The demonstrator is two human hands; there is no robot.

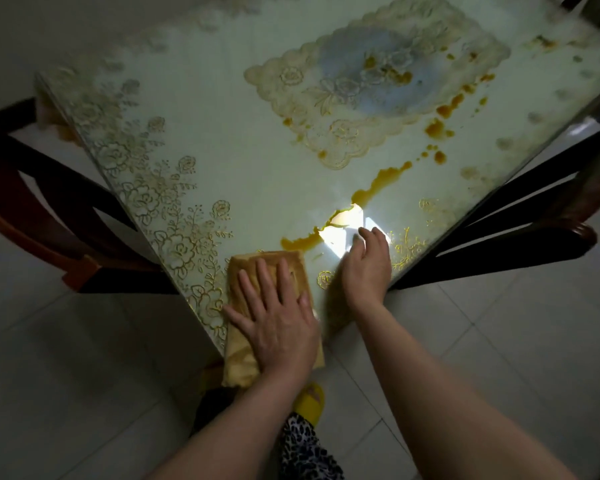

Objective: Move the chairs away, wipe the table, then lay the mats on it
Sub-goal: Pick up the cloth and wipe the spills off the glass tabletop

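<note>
Glass-topped surface (222,140) with gold floral print, seen corner-on. Left hand (278,313) lies flat, fingers straight and spread, pressing a folded tan cloth (243,271) at the near corner; the cloth's near end overhangs the edge. Right hand (366,263) rests beside it, fingers loosely extended, fingertips on a bright patch of reflected light, holding nothing. Orange-brown spill (378,183) runs in a broken trail from just beyond the cloth toward the far right edge. One lace-edged mat (371,81) lies farther back, spotted with the same liquid. Dark wooden chairs stand at left (49,209) and right (520,220) sides.
</note>
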